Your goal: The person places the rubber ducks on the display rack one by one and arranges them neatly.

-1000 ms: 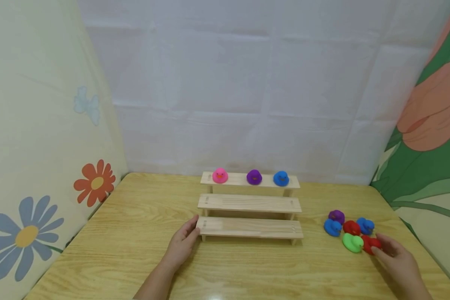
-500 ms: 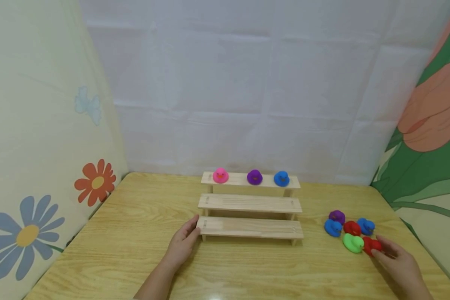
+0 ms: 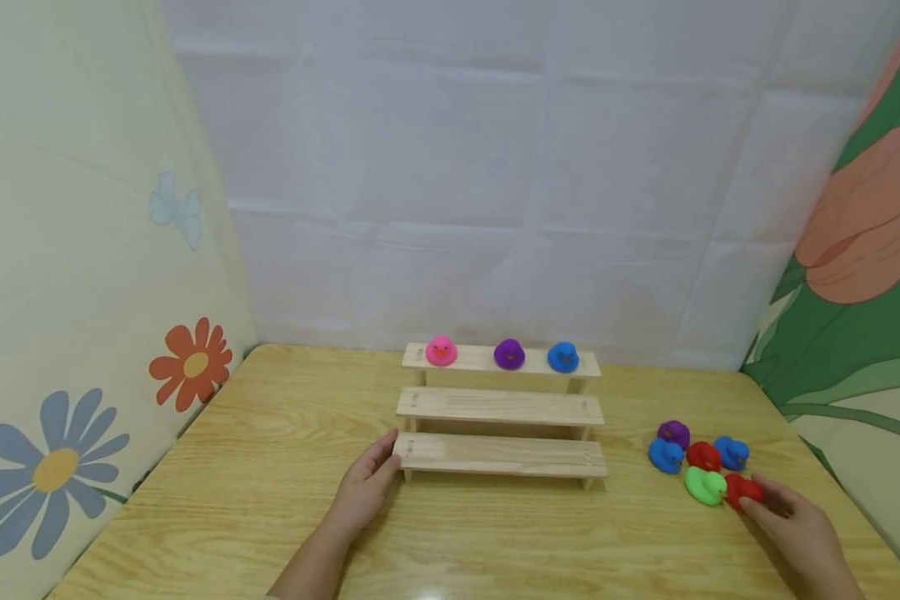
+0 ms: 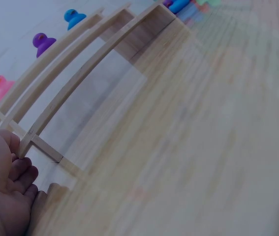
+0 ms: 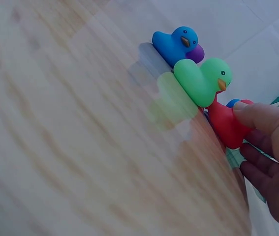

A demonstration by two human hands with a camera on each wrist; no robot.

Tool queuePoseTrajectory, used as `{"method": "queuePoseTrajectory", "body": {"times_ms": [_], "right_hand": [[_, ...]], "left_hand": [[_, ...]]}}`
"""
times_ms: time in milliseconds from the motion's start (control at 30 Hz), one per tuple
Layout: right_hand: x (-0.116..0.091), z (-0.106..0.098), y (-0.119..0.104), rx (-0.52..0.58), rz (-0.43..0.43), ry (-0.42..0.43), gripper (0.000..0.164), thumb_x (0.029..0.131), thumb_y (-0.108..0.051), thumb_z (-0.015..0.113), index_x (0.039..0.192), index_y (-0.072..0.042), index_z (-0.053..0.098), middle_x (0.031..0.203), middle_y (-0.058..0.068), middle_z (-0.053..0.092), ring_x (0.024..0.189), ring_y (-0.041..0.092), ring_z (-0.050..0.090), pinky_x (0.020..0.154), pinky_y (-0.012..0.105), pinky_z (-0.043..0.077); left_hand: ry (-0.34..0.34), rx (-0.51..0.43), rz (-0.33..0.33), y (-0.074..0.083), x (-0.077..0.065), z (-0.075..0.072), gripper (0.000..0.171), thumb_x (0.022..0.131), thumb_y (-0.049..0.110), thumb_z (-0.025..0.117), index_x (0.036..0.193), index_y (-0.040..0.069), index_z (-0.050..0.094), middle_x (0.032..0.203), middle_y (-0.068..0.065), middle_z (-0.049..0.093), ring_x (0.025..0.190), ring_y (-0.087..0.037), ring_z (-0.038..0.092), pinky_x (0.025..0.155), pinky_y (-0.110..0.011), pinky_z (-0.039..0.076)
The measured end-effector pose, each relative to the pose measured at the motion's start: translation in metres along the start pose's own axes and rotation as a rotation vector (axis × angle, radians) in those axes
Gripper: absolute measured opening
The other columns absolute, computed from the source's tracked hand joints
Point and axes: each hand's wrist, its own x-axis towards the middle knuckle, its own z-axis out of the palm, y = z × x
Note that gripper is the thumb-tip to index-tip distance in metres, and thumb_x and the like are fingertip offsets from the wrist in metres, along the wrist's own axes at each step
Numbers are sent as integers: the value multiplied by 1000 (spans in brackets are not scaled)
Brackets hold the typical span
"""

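At the left end of the lowest step of a three-step wooden display stand [image 3: 498, 455], my left hand [image 3: 363, 487] pinches the board's corner between thumb and curled fingers; the left wrist view shows the same grip [image 4: 9, 182]. On the top step sit a pink rubber duck [image 3: 441, 352], a purple duck [image 3: 509, 355] and a blue duck [image 3: 563, 357]. To the right, my right hand [image 3: 798, 521] holds a red rubber duck [image 5: 228, 123] at the edge of a duck cluster, thumb across its near side. A green duck [image 5: 203, 81] sits right beside it.
Behind the green duck are another red duck [image 3: 703, 456], a blue duck [image 3: 666, 456], a second blue duck [image 3: 732, 452] and a purple duck [image 3: 674, 434]. The wood-grain table [image 3: 217, 500] ends at a white cloth backdrop [image 3: 450, 167], with flowered panels at both sides.
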Motion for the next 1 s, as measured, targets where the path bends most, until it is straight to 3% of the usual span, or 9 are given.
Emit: {"method": "queuePoseTrajectory", "body": {"times_ms": [200,300,400,533,667,767,867,1000], "right_hand": [[-1,1,0,68,35,57,88,92,-59,54,148,5,31,149,34,34,131,49,40,101,58,44],[-3,1,0,114,66,76,88,92,-60,55,148,3,31,151,34,32,134,48,38,95,49,50],[-4,0,-1,172,98,102,88,91,-60,56,148,1,31,153,32,29,137,48,34,80,23,53],[-5,0,-6,252,130,175,83,89,-59,60,144,-2,36,155,24,31,137,43,36,59,4,39],[-7,0,-12,305,138,235,66,86,-56,65,133,-14,47,136,-1,49,130,29,47,61,2,40],[-9,2,-16,343,104,254,52,86,-51,69,124,-21,52,112,-24,48,113,8,51,65,1,44],[-11,5,-21,344,30,267,44,87,-44,71,120,-21,53,100,-32,44,96,-10,44,67,0,44],[-11,10,-31,338,-54,283,42,88,-37,72,118,-13,55,93,-37,43,85,-20,41,67,-1,43]], "left_hand": [[0,-5,0,0,0,0,50,104,14,44,150,-3,33,155,-22,36,145,-34,31,120,-47,28],[1,-4,1,0,0,0,50,104,14,44,150,-3,33,155,-22,36,145,-34,31,120,-48,27],[0,-5,2,0,0,0,50,104,14,45,150,-3,33,155,-22,36,145,-34,31,120,-48,27],[1,-6,2,1,0,0,50,104,13,45,150,-4,33,154,-22,36,145,-34,32,119,-47,28],[4,-1,1,1,0,0,50,104,13,45,149,-3,33,154,-22,36,145,-34,32,119,-47,28],[3,3,2,1,0,0,50,104,13,45,149,-3,33,154,-22,36,145,-34,32,119,-48,28],[4,6,3,1,0,0,50,104,14,45,149,-3,34,154,-22,36,145,-34,32,119,-48,28],[6,4,4,1,0,0,50,104,13,45,149,-3,34,154,-22,37,145,-34,33,119,-48,28]]}}
